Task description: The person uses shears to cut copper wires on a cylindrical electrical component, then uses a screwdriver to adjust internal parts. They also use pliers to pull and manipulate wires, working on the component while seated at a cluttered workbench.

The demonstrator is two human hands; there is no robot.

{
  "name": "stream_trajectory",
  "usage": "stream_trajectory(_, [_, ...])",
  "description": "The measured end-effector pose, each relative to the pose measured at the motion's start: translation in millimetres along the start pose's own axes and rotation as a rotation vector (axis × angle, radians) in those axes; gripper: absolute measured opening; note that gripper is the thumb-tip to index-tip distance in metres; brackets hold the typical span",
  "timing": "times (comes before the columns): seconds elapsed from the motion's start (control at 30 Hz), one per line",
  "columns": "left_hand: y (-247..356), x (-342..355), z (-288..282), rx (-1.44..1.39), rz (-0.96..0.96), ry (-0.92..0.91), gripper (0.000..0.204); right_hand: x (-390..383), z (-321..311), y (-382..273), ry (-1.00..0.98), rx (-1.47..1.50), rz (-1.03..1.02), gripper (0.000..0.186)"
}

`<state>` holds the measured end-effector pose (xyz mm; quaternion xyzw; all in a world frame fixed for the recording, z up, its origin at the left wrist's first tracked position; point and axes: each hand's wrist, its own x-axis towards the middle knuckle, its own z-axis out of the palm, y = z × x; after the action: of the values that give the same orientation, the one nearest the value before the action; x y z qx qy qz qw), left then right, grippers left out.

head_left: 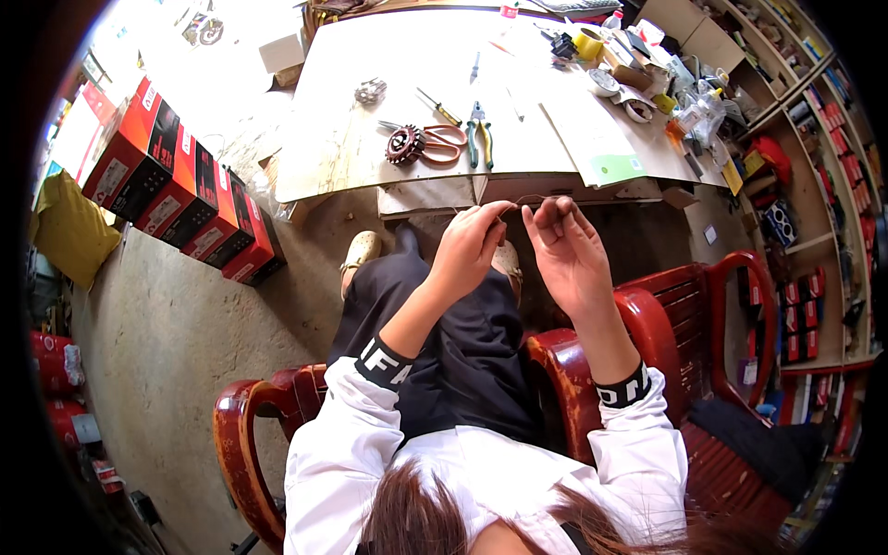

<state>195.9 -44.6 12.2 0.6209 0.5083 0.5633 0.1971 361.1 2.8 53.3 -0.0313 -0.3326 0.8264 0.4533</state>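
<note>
Both hands are raised over my lap, just short of the table's near edge. A thin, dark wire-like strand [528, 196] runs between their fingertips. My left hand [470, 248] pinches one end of it with thumb and forefinger. My right hand [569, 248] has its palm turned up and its fingers curled in at the other end. On the table beyond lie a dark red toothed ring [404, 145], scissors with brownish loop handles [445, 144], pliers with green-yellow grips [479, 139] and a screwdriver [440, 107]. A crumpled silvery bundle [370, 91] sits farther back.
The pale table [324, 120] stands ahead, with a paper sheet [592, 139] and a pile of tape, bottles and bags [638, 79] at its right. Red-black boxes [180, 180] stand at left. A red wooden chair [684, 305] and shelves [814, 213] are at right.
</note>
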Motion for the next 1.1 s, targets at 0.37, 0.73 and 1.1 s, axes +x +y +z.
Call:
stream_trajectory(0.37, [-19,-8,-6,0.162,0.056,-0.103,0.01,55,-15,24,0.428,-0.147,-0.194,0.017])
stream_trajectory(0.73, [-32,2,-42,0.206,0.041,-0.056,0.01,64,-40,42,-0.269,-2.043,-0.704,0.017])
stream_trajectory(1.1, [-48,10,-60,0.233,0.086,-0.005,0.011,59,-37,39,-0.486,-1.712,-0.108,0.012])
